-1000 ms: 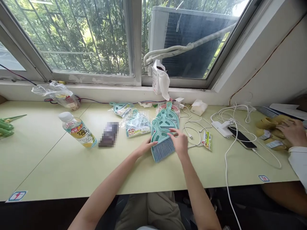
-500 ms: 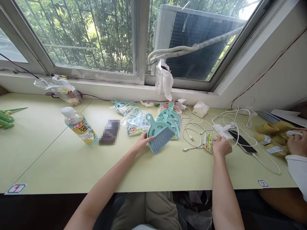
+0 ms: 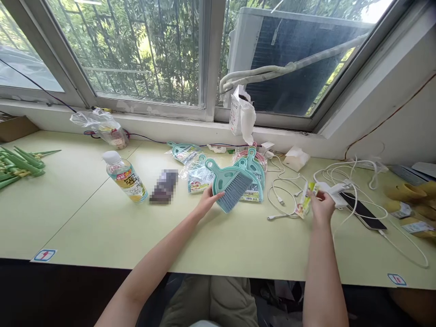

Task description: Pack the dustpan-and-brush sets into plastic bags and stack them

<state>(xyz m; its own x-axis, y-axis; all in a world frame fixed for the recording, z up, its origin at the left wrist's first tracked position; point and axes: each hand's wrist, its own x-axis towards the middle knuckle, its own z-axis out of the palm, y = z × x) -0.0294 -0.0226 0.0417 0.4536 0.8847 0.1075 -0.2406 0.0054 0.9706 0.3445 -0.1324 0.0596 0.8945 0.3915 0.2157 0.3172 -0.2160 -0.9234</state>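
Observation:
My left hand is closed on the lower left edge of a teal dustpan, holding it tilted above the table. A small brush with grey-blue bristles lies against the dustpan. Over at the right, my right hand pinches a small green and yellow printed card, raised near the white cables. Just behind the held set are more teal dustpan sets, and a pack in clear plastic lies to its left.
A drink bottle and a blurred dark object are on the left. White cables, a power strip and a phone lie at right, near yellow rolled items. Green pieces sit far left. Windows rise behind.
The view has swung left, so things appear shifted right. My right hand has lifted and turned the card. The left hand keeps its hold on the dustpan. A neighbour's hand has left view.

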